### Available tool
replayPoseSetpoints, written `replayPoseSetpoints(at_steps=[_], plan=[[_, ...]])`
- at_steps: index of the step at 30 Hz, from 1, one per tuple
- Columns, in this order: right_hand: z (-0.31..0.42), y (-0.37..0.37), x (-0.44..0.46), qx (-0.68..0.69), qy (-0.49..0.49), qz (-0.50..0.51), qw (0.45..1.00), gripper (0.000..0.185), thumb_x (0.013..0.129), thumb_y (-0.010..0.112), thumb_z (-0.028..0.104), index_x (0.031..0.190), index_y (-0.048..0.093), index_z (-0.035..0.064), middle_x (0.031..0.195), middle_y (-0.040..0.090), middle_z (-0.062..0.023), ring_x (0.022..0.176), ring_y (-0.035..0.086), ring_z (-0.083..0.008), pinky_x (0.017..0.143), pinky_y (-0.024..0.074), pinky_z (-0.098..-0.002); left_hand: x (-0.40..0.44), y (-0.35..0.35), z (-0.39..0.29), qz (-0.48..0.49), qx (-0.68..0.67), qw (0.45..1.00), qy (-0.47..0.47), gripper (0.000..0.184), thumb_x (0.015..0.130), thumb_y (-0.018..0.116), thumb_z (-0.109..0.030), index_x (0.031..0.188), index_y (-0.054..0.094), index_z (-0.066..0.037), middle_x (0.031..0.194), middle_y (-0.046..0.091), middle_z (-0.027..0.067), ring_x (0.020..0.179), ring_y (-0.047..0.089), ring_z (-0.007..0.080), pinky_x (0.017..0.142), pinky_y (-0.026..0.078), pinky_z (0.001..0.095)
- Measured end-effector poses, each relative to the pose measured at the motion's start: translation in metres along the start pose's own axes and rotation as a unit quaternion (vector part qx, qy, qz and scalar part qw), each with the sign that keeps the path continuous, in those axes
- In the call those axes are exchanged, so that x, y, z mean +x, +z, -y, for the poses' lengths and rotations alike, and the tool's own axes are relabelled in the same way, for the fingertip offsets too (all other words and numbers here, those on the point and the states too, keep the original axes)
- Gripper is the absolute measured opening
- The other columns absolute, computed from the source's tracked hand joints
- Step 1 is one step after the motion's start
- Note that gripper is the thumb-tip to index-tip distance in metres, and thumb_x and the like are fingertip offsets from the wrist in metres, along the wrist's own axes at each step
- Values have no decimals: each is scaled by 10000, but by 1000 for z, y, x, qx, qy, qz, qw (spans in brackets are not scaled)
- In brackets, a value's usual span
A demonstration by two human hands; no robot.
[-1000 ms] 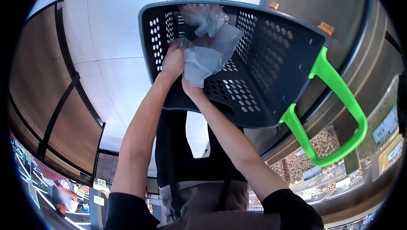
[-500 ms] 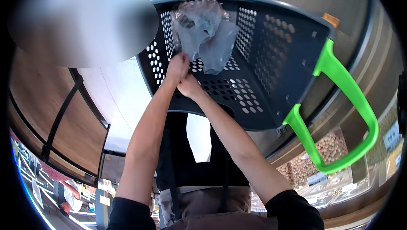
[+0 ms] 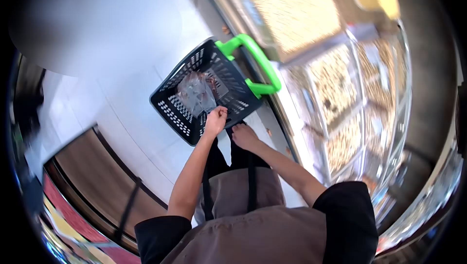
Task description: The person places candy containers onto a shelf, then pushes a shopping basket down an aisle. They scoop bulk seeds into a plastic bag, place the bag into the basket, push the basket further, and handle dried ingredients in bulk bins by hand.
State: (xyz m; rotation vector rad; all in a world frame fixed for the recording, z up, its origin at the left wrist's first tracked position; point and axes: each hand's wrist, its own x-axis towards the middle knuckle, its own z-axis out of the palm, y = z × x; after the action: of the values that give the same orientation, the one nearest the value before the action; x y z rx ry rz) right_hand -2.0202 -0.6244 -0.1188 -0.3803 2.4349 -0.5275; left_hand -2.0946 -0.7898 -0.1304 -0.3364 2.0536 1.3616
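Observation:
A dark grey shopping basket (image 3: 168, 86) with perforated walls stands tilted in view ahead of my body. Clear plastic bags (image 3: 192, 91) with brownish contents lie inside it. My left hand (image 3: 217, 119) is over the basket's near side, its fingers curled closed close to the bags; whatever may be in them is hidden. Just outside the near rim, my right hand (image 3: 244, 136) has its fingers bent inward, and I cannot make out anything in them. The bright green handle (image 3: 265, 62) sticks out on the basket's right side, touched by neither hand.
Bulk food bins (image 3: 335, 86) with clear dividers and pale, nut-like goods run along the right, blurred. A brown wooden display unit (image 3: 104, 181) stands at the lower left. Pale floor tiles (image 3: 121, 98) lie to the left. A grey blur covers the upper left.
My view has turned and drawn back, so the basket looks smaller and rotated. My hands, together near the bags before, are now apart. The right one has moved outside the rim.

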Motion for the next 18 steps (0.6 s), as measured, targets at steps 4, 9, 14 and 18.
replayPoseSetpoints(at_steps=[4, 9, 14, 18], plan=[[-9, 11, -84, 108, 156, -72, 979, 239, 892, 582, 218, 921, 624, -16, 929, 672, -233, 909, 662, -397, 838, 528, -493, -27, 4, 2, 59, 17, 994, 87, 226, 920, 575, -178, 1047, 682, -24, 817, 704, 139, 779, 699, 254, 739, 527, 371], [-6, 71, -184, 182, 311, -102, 927, 276, 896, 579, 239, 953, 659, -19, 963, 688, -241, 945, 662, -403, 862, 523, -484, -58, -19, 113, 149, 252, 954, 67, 290, 936, 550, -259, 1019, 683, -16, 952, 698, 245, 942, 677, 417, 815, 528, 478], [6, 126, -267, 348, 439, -237, 794, 336, 889, 583, 295, 975, 710, -4, 992, 702, -232, 937, 665, -419, 859, 528, -476, -98, -99, 267, 254, 446, 857, -33, 404, 871, 591, -381, 1020, 710, -25, 1049, 682, 291, 1037, 648, 461, 895, 517, 515], [9, 145, -311, 389, 503, -278, 720, 356, 873, 568, 296, 981, 709, -12, 1001, 688, -271, 977, 663, -429, 907, 520, -480, -123, -90, 261, 259, 501, 825, -43, 376, 865, 616, -367, 1003, 715, -31, 1029, 696, 269, 1015, 665, 441, 864, 531, 498]])
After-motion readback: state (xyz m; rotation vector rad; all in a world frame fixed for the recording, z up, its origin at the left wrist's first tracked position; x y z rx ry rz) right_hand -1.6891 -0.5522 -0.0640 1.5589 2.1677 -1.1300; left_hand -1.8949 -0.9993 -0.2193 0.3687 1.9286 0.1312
